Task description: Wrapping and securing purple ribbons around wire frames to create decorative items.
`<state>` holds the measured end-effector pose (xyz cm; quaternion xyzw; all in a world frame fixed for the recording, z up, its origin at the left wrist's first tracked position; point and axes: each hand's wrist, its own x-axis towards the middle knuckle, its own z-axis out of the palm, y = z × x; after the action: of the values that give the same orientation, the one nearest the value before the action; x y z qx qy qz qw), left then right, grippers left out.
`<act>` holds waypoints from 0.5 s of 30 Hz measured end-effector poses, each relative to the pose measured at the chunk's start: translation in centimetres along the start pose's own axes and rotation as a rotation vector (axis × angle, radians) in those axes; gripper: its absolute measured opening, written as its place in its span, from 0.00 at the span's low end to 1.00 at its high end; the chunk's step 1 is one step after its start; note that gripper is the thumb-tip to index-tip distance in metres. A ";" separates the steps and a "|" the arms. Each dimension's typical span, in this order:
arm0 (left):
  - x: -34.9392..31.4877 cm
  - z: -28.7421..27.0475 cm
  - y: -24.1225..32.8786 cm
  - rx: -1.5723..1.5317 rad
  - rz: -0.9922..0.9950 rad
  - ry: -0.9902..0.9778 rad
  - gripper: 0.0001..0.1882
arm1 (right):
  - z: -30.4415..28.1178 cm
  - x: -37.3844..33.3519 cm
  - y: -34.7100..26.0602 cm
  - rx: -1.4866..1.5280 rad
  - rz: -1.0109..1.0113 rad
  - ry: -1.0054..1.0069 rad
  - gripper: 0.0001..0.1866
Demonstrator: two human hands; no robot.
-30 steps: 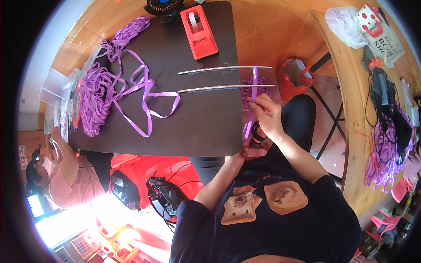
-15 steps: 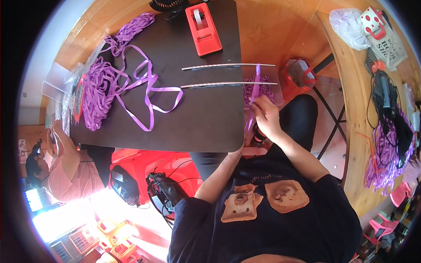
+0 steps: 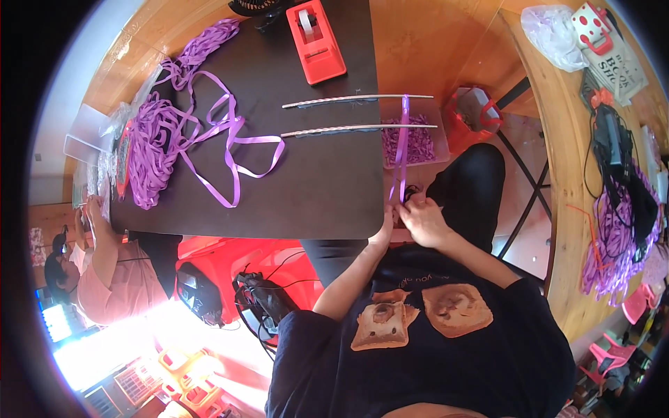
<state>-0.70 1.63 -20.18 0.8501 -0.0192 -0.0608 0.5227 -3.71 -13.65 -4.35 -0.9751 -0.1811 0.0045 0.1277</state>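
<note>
A purple ribbon (image 3: 402, 157) hangs over the far one of two thin metal rods and runs down past the near one toward me. Its lower ends reach my hands just off the table's right edge. My right hand (image 3: 425, 221) is closed, its fingertips pinching at the ribbon. Beside it, my left hand (image 3: 383, 226) is closed at the ribbon's other lower end, its fingers partly hidden. A small dark thing (image 3: 412, 189) shows behind my right fingers; its kind is unclear. The far rod (image 3: 334, 102) and near rod (image 3: 334, 129) jut out beyond the dark table (image 3: 279, 202).
Under the rods sits a clear bin (image 3: 435, 159) of short purple pieces, beside a red bag (image 3: 481, 125). Heaped purple ribbon (image 3: 153, 150) lies at the table's left, a red tape dispenser (image 3: 317, 52) at its back. Another person (image 3: 118, 285) works at left.
My right hand has come down along the ribbon toward me and now meets my left hand at its lower ends. The ribbon hangs straighter, and the bin shows more fully.
</note>
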 end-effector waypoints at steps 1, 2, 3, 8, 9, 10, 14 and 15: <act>0.1 -0.3 -1.6 0.037 0.025 0.027 0.05 | -0.7 0.5 0.1 -0.006 -0.034 0.045 0.23; -0.1 -0.7 -2.9 0.074 0.045 0.056 0.05 | -0.9 1.0 0.2 0.052 -0.001 0.167 0.23; -0.2 -1.0 -1.2 0.069 0.047 0.044 0.05 | -1.4 1.1 1.1 0.076 0.035 0.178 0.22; -1.6 -3.8 7.3 -0.308 -0.334 -0.094 0.12 | -3.8 1.9 2.8 0.169 0.046 0.332 0.20; -1.6 -4.9 9.0 -0.229 -0.295 -0.115 0.04 | -4.1 2.4 3.0 0.164 0.045 0.336 0.20; -1.6 -4.5 8.0 -0.231 -0.288 -0.118 0.04 | -4.3 3.1 3.3 0.372 0.070 0.389 0.18; -2.9 -4.2 5.0 0.004 0.096 -0.014 0.05 | -9.1 6.8 1.2 1.173 0.175 0.449 0.12; -3.0 -4.1 5.2 -0.026 0.091 -0.013 0.05 | -10.1 7.5 0.9 1.303 0.199 0.431 0.11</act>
<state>-3.05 3.20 -13.51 0.8410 -0.0604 -0.0427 0.5359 4.18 -14.27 5.45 -0.6906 -0.0220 -0.0696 0.7195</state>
